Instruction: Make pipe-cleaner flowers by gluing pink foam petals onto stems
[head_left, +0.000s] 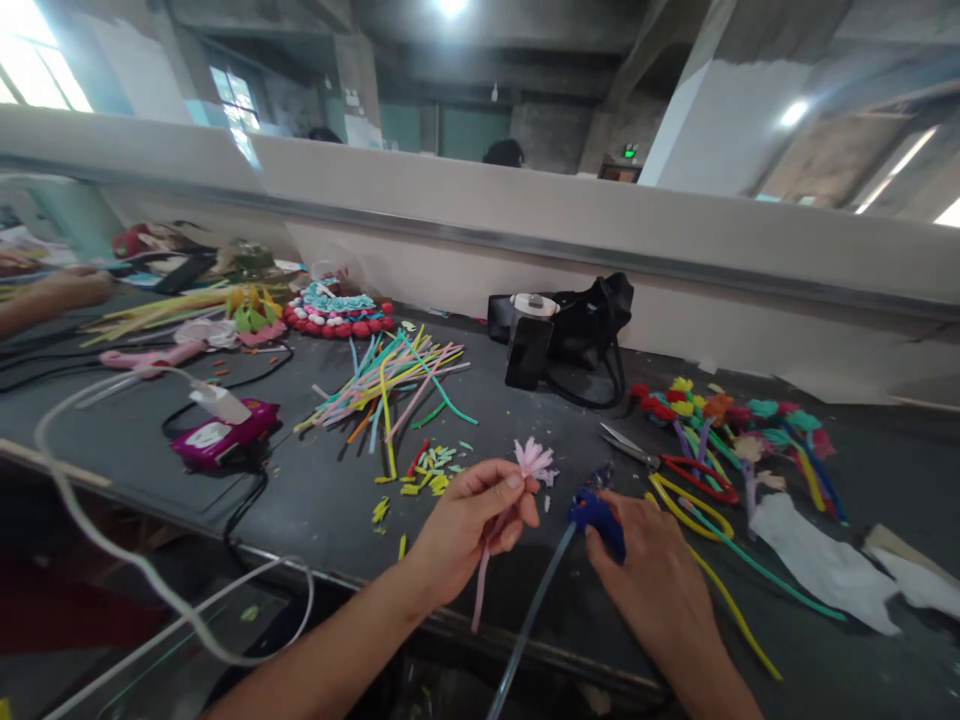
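Pinched between the thumb and fingers of my left hand [487, 510] is a pink pipe-cleaner flower [534, 458], its petals fanned out at the top and its stem hanging below. My right hand [649, 560] is wrapped over a blue hot glue gun [596, 515] at the table's front. A long translucent glue stick [529, 625] juts from the gun's back towards me. Just beyond my right hand lie scissors [694, 480] with red and yellow handles, blades apart. Cut yellow and green pieces [431, 470] are scattered left of the flower.
Loose pipe cleaners [405, 375] are piled mid-table. Finished colourful flowers [735, 425] lie at right, beside white tissue [821, 560]. A phone [529, 352] leans before a black bag [592, 320]. At left are a purple power strip [221, 435], a pink glue gun [154, 357] and another person's hand [79, 288].
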